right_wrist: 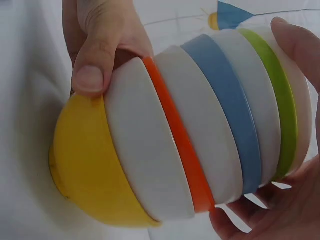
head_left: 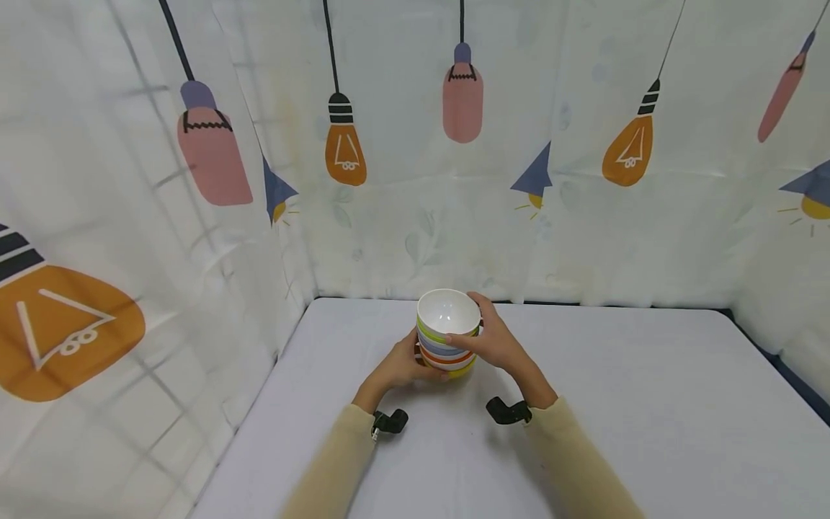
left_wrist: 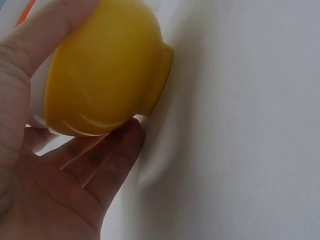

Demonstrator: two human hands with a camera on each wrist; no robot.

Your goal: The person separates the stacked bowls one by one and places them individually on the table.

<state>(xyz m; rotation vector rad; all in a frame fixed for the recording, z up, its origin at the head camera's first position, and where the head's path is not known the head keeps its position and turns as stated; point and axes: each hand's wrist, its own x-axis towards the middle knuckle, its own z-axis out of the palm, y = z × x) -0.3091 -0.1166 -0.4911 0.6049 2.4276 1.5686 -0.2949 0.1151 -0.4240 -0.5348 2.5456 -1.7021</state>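
Observation:
A stack of nested bowls [head_left: 449, 311] stands between both hands near the table's far edge, its white inside facing up. From the bottom, the right wrist view shows a yellow bowl [right_wrist: 82, 160], then an orange-banded bowl [right_wrist: 172, 135], a blue-banded bowl [right_wrist: 222, 85] and a green-banded bowl [right_wrist: 280, 100] on top. The left hand [head_left: 400, 364] grips the stack low, thumb on the yellow bowl and fingers round its far side. Higher up, the right hand [head_left: 494, 339] holds the upper bowls between thumb and fingers. Whether the yellow foot touches the table cannot be told.
A white-covered table [head_left: 622, 404] spreads out around the stack. Behind it hangs a pale curtain [head_left: 402, 231] printed with lamps, and another curtain side [head_left: 194, 303] runs along the left edge. Each wrist wears a dark camera mount [head_left: 509, 411].

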